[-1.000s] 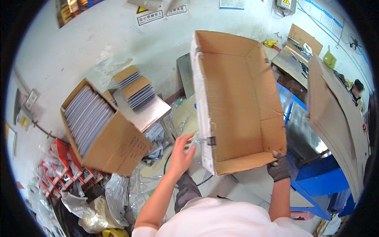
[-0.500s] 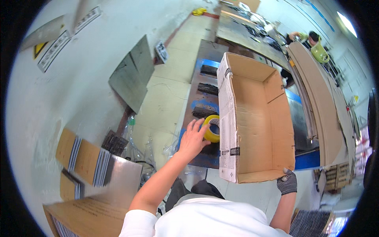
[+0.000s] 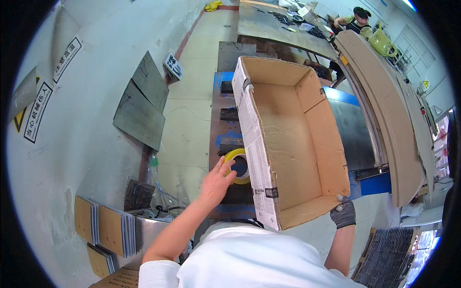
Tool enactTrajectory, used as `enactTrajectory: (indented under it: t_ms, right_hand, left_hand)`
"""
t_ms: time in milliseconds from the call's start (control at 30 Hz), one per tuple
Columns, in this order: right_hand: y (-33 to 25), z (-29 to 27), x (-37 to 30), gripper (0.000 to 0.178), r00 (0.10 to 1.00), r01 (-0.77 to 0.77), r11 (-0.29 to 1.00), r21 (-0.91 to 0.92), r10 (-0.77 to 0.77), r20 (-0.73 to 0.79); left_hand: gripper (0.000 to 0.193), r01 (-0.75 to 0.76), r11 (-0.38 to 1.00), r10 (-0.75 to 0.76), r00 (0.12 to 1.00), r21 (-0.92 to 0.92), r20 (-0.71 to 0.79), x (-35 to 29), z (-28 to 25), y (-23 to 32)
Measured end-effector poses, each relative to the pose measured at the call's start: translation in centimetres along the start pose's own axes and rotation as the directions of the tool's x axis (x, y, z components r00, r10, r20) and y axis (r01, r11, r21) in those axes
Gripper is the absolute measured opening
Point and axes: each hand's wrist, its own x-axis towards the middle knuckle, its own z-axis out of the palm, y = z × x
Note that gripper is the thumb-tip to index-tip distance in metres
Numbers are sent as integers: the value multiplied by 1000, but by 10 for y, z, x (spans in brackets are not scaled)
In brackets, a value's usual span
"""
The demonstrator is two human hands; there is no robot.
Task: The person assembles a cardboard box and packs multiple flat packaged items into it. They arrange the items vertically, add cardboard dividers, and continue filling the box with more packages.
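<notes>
A long, shallow, open cardboard box (image 3: 293,139) stands tilted in front of me, with brown inner walls and a pale printed outer side with black tape pieces. At its near right corner, my right hand (image 3: 344,213), in a dark grey glove with bare fingertips, grips the rim. A yellow-edged roll of tape (image 3: 242,178) lies against the box's left outer side, partly hidden by it. My bare left hand (image 3: 216,182) has its thumb and fingers around the left part of that roll. Black strips (image 3: 229,114) lie on the blue-and-brown metal surface (image 3: 222,129) under the box.
Tall cardboard sheets (image 3: 384,110) stand at the right, with a green watering can (image 3: 382,43) above. A co-worker (image 3: 357,21) sits beyond the far worktable (image 3: 278,31). Grey panels (image 3: 141,103) lean by the left wall. Stacked brown-faced boards (image 3: 111,228) stand near left.
My view has turned, so the box, roll and table appear further left. My right hand stays on the box corner, and my left fingers remain at the roll's edge.
</notes>
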Motion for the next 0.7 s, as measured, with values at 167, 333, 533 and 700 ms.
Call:
enactTrajectory:
  t_ms: [167,333,533,700]
  right_hand:
    - [0,-26,15,13,997,69,998,-2,-69,-38]
    - [-6,-32,-5,20,989,151,985,-81,-150,12]
    - [18,-8,-27,16,983,145,985,-89,-154,-100]
    - [33,-53,1,16,981,157,984,-83,-145,129]
  left_hand:
    - [32,59,974,-34,993,-220,113,2,-17,-12]
    - [33,10,968,15,995,-251,98,-2,-25,-26]
    - [31,48,946,-16,995,-320,101,-3,-9,-27]
    - [31,25,958,-9,998,-284,57,-10,-1,-27]
